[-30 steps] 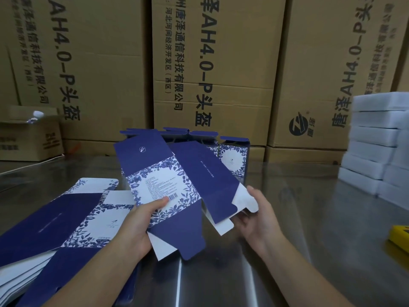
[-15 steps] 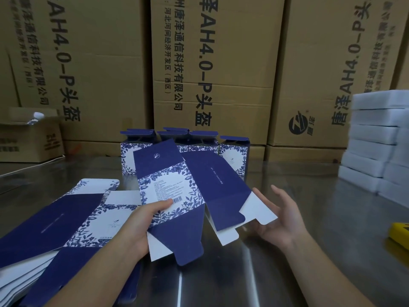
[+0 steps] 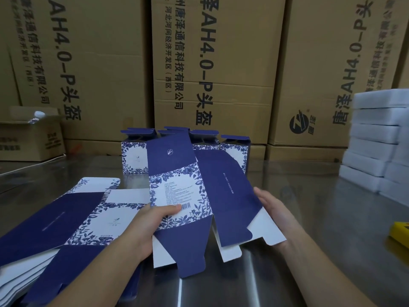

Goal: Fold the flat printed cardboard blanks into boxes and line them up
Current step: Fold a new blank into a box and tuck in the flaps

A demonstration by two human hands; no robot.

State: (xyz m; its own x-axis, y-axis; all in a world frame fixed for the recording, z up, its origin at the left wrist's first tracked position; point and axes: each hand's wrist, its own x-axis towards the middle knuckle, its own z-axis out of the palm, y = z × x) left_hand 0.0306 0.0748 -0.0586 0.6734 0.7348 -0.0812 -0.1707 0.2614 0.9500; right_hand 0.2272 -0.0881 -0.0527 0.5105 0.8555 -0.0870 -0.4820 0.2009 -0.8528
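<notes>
steel tbl | blanks L | folded boxes rear | white boxes R

one opened blank held up; one stack of flat blanks, number unclear; at least four folded boxes; three tall brown cartons; one small open carton; at least six white slabs; one yellow object.

Head-worn camera looks forward-down, close over table.
</notes>
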